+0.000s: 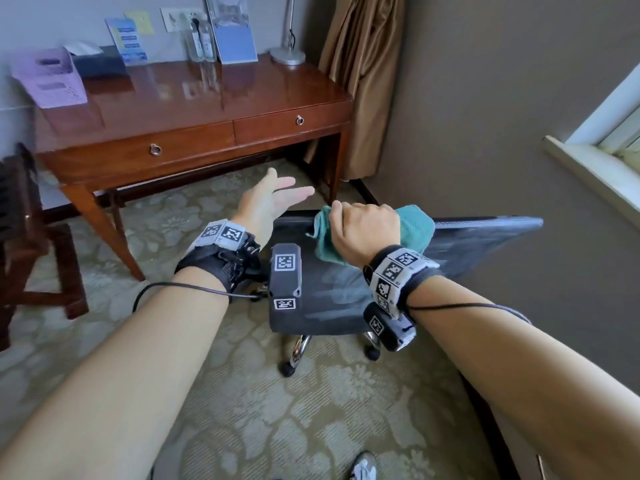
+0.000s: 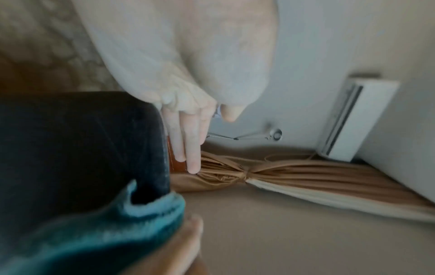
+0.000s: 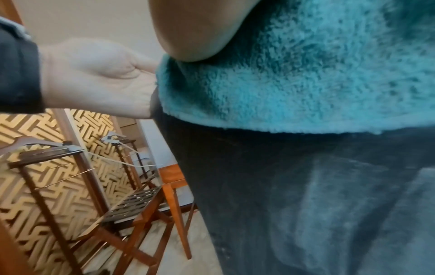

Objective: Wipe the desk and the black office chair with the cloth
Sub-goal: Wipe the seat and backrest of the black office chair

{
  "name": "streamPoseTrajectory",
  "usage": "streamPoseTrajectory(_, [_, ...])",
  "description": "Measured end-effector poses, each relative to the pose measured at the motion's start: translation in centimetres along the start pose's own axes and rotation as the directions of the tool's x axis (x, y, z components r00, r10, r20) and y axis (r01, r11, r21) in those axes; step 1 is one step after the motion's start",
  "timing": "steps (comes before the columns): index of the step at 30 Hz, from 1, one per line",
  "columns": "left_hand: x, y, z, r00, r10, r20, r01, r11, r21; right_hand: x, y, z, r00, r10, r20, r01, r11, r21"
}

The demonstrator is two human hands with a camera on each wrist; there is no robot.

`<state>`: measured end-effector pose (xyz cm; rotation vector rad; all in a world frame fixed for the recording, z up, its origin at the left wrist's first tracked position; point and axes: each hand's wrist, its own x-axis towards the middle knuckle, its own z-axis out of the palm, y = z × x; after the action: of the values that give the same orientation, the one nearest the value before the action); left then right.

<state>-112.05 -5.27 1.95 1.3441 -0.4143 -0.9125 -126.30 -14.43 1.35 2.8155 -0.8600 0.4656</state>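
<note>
The right hand (image 1: pixel 363 230) gripped the cloth (image 1: pixel 414 226) against the chair (image 1: pixel 332 299); the left hand (image 1: pixel 268 202) hovered nearby, fingers straight, holding nothing.

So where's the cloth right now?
In the head view the teal cloth sits right of centre, bunched under the right hand on the top edge of the black office chair, below the desk.

No text could be read. The blue leaflet (image 1: pixel 127 39) and the pink sheet (image 1: pixel 52 79) on the desk (image 1: pixel 194 109) carried print too blurred to make out.
</note>
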Motion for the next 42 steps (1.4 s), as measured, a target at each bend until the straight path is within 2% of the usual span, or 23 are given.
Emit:
streamPoseTrajectory(2, [-0.3, -0.2, 0.3, 0.999, -0.037, 0.023, 0.038, 0.998, -0.057, 0.4, -2.7, 0.0, 0.996, -0.079, 0.036, 0.080, 0.996, -0.044])
streamPoseTrajectory(4, [-0.5, -0.5, 0.7, 0.997, -0.072, 0.027, 0.072, 0.997, -0.003, 1.4, -5.4, 0.1, 0.989, -0.150, -0.001, 0.150, 0.988, -0.032])
streamPoseTrajectory(7, [-0.3, -1.7, 0.5, 0.994, -0.072, -0.078, 0.078, 0.993, 0.087, 2.3, -6.6, -0.3, 0.952, -0.199, 0.234, 0.209, 0.978, -0.018])
streamPoseTrajectory(9, [-0.2, -2.7, 0.7, 0.991, -0.041, -0.125, 0.059, 0.988, 0.144, 2.3, -5.0, -0.3, 0.940, -0.234, 0.247, 0.237, 0.971, 0.021])
streamPoseTrajectory(12, [0.0, -3.3, 1.7, 0.993, -0.014, -0.118, 0.031, 0.989, 0.145, 1.9, -2.0, -1.1, 0.953, -0.216, 0.212, 0.217, 0.976, 0.019])
streamPoseTrajectory(16, [0.6, -2.6, 2.5, 0.989, 0.024, -0.147, 0.002, 0.985, 0.175, 0.0, 6.3, -1.7, 0.982, -0.025, 0.188, 0.024, 1.000, 0.009])
streamPoseTrajectory(19, [0.1, -2.2, 4.4, 0.986, 0.071, -0.150, -0.025, 0.957, 0.290, -2.2, 11.9, -1.8, 0.989, 0.070, 0.127, -0.077, 0.996, 0.045])
streamPoseTrajectory(24, [0.0, -2.0, 10.5, 0.985, 0.155, -0.078, -0.102, 0.881, 0.461, -3.0, 11.6, -1.4, 0.996, 0.052, 0.074, -0.054, 0.998, 0.023])
streamPoseTrajectory(27, [0.0, -2.3, 14.8, 0.980, 0.184, -0.074, -0.122, 0.852, 0.508, -3.9, 11.9, -1.3, 0.991, -0.057, 0.121, 0.058, 0.998, -0.004])
streamPoseTrajectory(30, [-0.2, -2.7, 18.8, 0.973, 0.212, -0.087, -0.132, 0.831, 0.540, -3.8, 12.9, -1.4, 0.976, -0.178, 0.128, 0.167, 0.981, 0.095])
streamPoseTrajectory(32, [-0.3, -2.8, 20.2, 0.952, 0.281, -0.124, -0.132, 0.738, 0.661, -3.3, 14.3, -1.4, 0.968, -0.219, 0.121, 0.202, 0.969, 0.142])
streamPoseTrajectory(35, [-0.3, -2.9, 20.8, 0.907, 0.396, -0.143, -0.116, 0.562, 0.819, -3.2, 19.2, -0.8, 0.983, -0.172, 0.072, 0.162, 0.979, 0.124])
streamPoseTrajectory(39, [0.6, -4.6, 20.2, 0.906, 0.394, -0.153, -0.034, 0.428, 0.903, -3.7, 27.5, 0.8, 0.998, -0.053, 0.029, 0.047, 0.982, 0.183])
streamPoseTrajectory(42, [0.5, -5.7, 20.7, 0.890, 0.432, -0.142, 0.019, 0.278, 0.961, -2.4, 29.6, 1.6, 0.999, 0.021, -0.039, -0.013, 0.978, 0.208])
